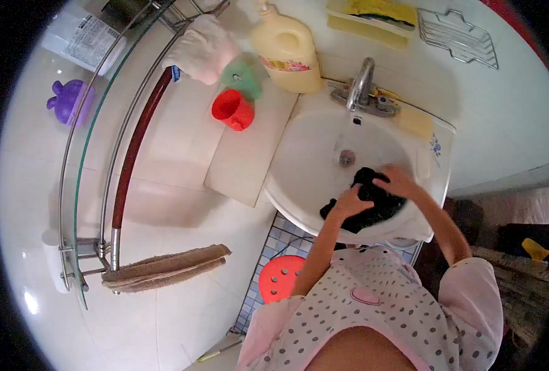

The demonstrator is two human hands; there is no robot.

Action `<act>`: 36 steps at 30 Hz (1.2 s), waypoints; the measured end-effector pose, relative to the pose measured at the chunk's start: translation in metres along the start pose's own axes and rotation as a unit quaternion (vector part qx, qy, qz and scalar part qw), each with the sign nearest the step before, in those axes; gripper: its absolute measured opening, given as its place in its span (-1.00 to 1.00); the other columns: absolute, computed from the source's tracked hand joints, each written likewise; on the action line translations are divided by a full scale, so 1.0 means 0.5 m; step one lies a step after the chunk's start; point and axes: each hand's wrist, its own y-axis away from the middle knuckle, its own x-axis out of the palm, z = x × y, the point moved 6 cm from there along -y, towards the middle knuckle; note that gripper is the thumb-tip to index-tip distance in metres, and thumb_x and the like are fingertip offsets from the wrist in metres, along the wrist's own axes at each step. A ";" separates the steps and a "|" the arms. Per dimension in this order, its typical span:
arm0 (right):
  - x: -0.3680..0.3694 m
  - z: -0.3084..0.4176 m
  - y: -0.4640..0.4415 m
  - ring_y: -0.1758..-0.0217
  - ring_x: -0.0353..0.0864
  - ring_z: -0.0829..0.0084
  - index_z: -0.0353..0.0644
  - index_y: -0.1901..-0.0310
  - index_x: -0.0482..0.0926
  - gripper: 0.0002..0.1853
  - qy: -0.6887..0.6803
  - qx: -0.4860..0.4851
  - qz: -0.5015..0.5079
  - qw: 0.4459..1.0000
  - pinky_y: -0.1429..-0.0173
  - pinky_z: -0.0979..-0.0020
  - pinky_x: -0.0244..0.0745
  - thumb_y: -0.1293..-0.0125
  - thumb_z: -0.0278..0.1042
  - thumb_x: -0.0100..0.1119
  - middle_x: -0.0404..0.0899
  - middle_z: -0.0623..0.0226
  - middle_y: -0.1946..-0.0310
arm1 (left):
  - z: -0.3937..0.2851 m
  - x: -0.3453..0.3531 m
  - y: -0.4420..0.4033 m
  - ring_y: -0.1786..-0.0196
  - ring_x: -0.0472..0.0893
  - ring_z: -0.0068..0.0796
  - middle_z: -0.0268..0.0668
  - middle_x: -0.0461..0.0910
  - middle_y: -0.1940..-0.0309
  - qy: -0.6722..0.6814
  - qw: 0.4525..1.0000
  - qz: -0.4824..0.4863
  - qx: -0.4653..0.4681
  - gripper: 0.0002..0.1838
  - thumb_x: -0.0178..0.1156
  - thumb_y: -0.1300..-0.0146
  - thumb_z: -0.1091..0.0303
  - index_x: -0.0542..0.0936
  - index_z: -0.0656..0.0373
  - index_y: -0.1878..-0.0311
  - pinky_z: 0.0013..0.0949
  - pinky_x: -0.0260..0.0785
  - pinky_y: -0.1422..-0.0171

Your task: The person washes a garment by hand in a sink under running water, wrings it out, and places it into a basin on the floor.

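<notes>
Black cloth [373, 209] lies bunched in the near right part of the white sink [302, 145], partly over its front rim. My left hand [351, 203] is on the cloth's left part, fingers bent around it. At the cloth's upper right edge, my right hand [399, 181] grips it with curled fingers. The metal faucet [362, 86] stands at the back of the basin, and water seems to run from it toward the round drain [347, 158].
Left of the sink are a red cup [233, 110], a green cup [242, 75] and a yellow pump bottle [287, 52]. A glass shelf rail [89, 148] holds a brown towel [166, 268]. Below, a red stool [279, 277] stands on the tiled floor.
</notes>
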 end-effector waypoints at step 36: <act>0.026 -0.038 0.015 0.35 0.42 0.11 -0.27 0.39 0.49 -0.54 0.084 0.087 -0.061 0.991 0.22 0.26 0.29 0.11 0.04 -0.03 0.45 0.02 0.47 | -0.039 0.005 0.033 0.17 0.37 -0.16 -0.05 0.38 0.26 0.076 0.991 -0.035 0.108 -0.28 0.25 0.40 0.12 0.23 0.11 0.06 -0.33 0.19 0.08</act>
